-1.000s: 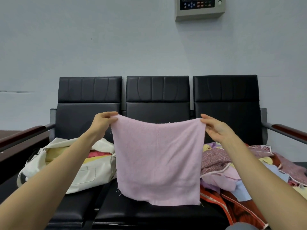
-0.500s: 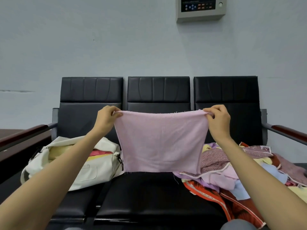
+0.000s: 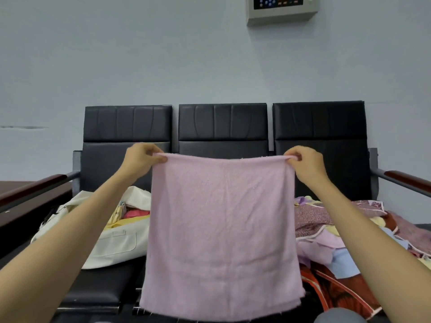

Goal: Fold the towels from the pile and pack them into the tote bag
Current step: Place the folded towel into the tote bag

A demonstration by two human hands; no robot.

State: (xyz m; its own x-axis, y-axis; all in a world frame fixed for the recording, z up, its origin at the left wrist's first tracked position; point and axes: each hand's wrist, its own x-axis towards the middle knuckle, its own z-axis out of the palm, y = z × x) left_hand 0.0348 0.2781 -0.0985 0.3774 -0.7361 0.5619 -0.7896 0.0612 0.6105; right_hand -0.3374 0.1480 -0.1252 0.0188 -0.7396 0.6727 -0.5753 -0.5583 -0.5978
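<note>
A pink towel hangs in the air in front of the middle seat, stretched flat between both hands. My left hand pinches its top left corner and my right hand pinches its top right corner. The towel's lower edge shows doubled layers near the seat front. A cream tote bag lies open on the left seat with yellow and red cloth inside. The pile of mixed towels covers the right seat, partly hidden by the pink towel and my right forearm.
A black three-seat bench stands against a pale wall, with wooden armrests at the left and the right. A control panel hangs on the wall above. A dark grey thing shows at the bottom edge.
The towel was hanging long, then drawn up short half a second ago, and now hangs long again with its lower edge doubled. Both hands stayed on the top corners, spread slightly wider.
</note>
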